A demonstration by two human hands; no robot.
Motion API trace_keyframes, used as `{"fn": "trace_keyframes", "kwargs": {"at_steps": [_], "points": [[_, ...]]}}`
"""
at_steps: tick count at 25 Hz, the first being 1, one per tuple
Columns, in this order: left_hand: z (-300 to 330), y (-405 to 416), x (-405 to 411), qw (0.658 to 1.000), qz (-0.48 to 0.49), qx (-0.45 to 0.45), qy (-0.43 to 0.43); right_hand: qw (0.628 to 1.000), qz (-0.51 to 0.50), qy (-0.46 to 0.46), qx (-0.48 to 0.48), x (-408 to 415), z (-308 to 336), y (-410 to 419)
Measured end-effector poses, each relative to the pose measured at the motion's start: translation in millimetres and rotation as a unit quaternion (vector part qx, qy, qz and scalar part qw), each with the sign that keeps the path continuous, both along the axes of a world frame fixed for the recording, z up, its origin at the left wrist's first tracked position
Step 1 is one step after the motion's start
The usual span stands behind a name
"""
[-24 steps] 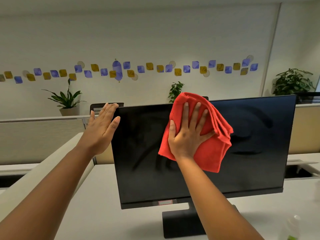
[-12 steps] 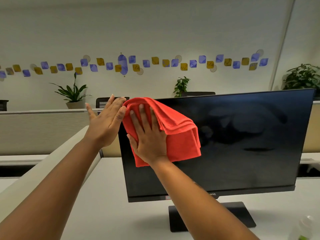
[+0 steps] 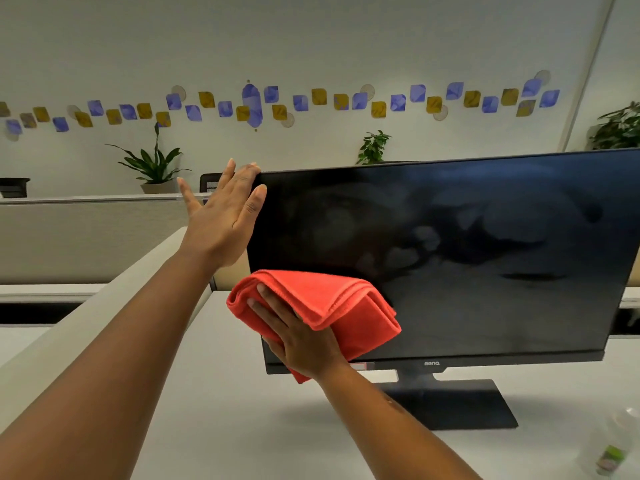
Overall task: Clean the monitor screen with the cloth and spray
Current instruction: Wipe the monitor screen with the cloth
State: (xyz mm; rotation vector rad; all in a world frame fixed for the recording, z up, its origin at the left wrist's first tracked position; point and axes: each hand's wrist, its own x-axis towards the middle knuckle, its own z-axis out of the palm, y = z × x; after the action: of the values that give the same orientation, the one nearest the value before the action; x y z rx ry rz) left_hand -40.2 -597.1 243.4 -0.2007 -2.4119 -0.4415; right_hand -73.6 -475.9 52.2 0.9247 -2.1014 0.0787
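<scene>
A black monitor [image 3: 467, 254] stands on its stand on a white desk, its dark screen showing faint smears. A folded red cloth [image 3: 332, 306] lies against the screen's lower left corner. My right hand [image 3: 298, 337] presses it flat against the screen with straight fingers. My left hand [image 3: 225, 216] rests flat on the monitor's upper left edge, fingers straight, thumb on the front bezel. A clear spray bottle [image 3: 620, 445] with a green label stands at the desk's lower right, blurred and partly cut off.
The white desk [image 3: 242, 410] extends in front of the monitor's base [image 3: 457, 403]. A beige partition [image 3: 86, 237] runs behind and along the left side. Potted plants [image 3: 152, 168] sit on the partition ledge by the far wall.
My right hand slid the red cloth from the screen's top middle to the top left, then down to the lower left corner. My left hand stayed on the monitor's upper left edge.
</scene>
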Motion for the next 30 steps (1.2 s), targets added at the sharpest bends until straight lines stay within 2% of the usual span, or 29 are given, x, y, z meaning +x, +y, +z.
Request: {"fn": "trace_keyframes", "kwargs": {"at_steps": [5, 8, 12, 19, 22, 27, 30], "points": [[-3.0, 5.1, 0.7, 0.998, 0.042, -0.04, 0.009, 0.996, -0.009, -0.038, 0.084, 15.6, -28.4, 9.6], [-4.4, 10.4, 1.5, 0.996, 0.068, -0.059, 0.019, 0.994, -0.006, -0.073, 0.086, 24.7, -37.8, 15.9], [-6.5, 16.0, 2.3, 0.993, 0.095, -0.07, 0.022, 0.987, -0.025, -0.067, 0.141, 31.6, -40.9, 22.1], [-5.7, 19.5, 3.5, 0.991, 0.113, -0.077, 0.009, 0.982, -0.043, -0.05, 0.178, 33.0, -42.0, 42.5], [-4.4, 16.9, 5.3, 0.99, 0.112, -0.087, -0.001, 0.984, -0.048, -0.04, 0.168, 35.8, -48.1, 68.3], [-2.8, 17.2, 7.0, 0.99, 0.109, -0.091, -0.005, 0.996, -0.032, -0.019, 0.081, 38.7, -53.8, 122.2], [-3.2, 15.1, 7.3, 0.99, 0.105, -0.089, -0.005, 0.996, -0.054, -0.021, 0.075, 43.1, -56.9, 157.4]]}}
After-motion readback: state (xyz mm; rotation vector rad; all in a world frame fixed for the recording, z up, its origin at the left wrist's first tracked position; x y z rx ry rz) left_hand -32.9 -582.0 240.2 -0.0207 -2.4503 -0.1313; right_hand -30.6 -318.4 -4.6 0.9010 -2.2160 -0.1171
